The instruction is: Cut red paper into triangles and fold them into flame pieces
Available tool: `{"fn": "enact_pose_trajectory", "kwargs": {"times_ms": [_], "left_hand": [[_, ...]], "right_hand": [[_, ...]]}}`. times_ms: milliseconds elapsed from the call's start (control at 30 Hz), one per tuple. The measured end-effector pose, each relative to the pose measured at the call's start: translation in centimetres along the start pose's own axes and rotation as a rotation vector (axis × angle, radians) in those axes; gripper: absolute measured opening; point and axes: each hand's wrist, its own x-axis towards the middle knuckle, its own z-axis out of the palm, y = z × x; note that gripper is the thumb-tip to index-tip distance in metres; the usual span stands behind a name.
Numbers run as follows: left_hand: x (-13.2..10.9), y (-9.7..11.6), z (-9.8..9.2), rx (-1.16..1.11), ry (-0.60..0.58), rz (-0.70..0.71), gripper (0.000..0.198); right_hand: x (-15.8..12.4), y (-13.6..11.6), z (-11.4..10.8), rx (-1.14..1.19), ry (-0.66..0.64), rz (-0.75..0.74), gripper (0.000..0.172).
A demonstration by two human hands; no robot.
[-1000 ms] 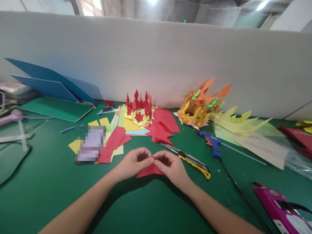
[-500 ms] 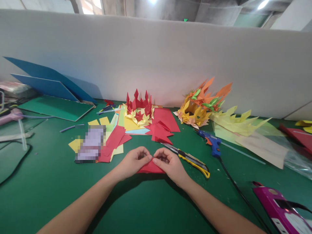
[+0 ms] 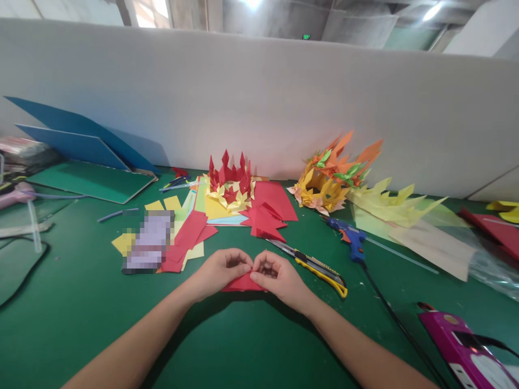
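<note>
Just above the green table, a folded piece of red paper point(image 3: 244, 282) is pinched between both hands. My left hand point(image 3: 224, 273) is closed on its left part, thumb and fingertips meeting near the top point. My right hand point(image 3: 279, 278) grips the same point from the other side, its fingers curled. The fingers hide part of the paper's upper edge. Beyond the hands lie several folded red paper pieces point(image 3: 265, 221). A yellow utility knife point(image 3: 320, 269) with its blade out lies right of my right hand. Red and yellow paper strips point(image 3: 183, 243) lie left of my left hand.
A red and yellow paper crown point(image 3: 230, 181) stands at the back, with orange and yellow crowns point(image 3: 324, 183) to its right. A blue glue gun point(image 3: 351, 237) trails a cord toward a magenta power strip point(image 3: 458, 340). A pixelated phone-like object point(image 3: 149, 240) lies left; blue boards point(image 3: 77, 143) lean behind.
Both hands and the red paper have shifted very slightly left and down in the picture, as the view itself has moved a little. The pinch on the paper stays the same.
</note>
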Motion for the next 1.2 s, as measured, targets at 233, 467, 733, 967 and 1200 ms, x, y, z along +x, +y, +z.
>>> {"fn": "enact_pose_trajectory", "kwargs": {"times_ms": [233, 467, 733, 967, 1200], "left_hand": [[-0.3, 0.0, -0.6, -0.006, -0.035, -0.059, 0.020], [-0.5, 0.9, -0.5, -0.040, -0.039, -0.187, 0.027], [-0.8, 1.8, -0.1, -0.223, -0.081, -0.256, 0.028], [-0.4, 0.4, 0.2, -0.147, -0.076, -0.118, 0.033], [-0.5, 0.1, 0.1, -0.084, -0.064, -0.088, 0.034]], "right_hand": [[0.0, 0.0, -0.1, -0.001, 0.005, -0.006, 0.033], [0.1, 0.0, -0.1, 0.031, 0.007, -0.001, 0.033], [0.1, -0.4, -0.2, 0.050, 0.010, 0.016, 0.033], [0.0, 0.0, -0.3, 0.051, -0.043, 0.089, 0.036], [-0.3, -0.3, -0.4, 0.066, -0.078, 0.029, 0.042]]}}
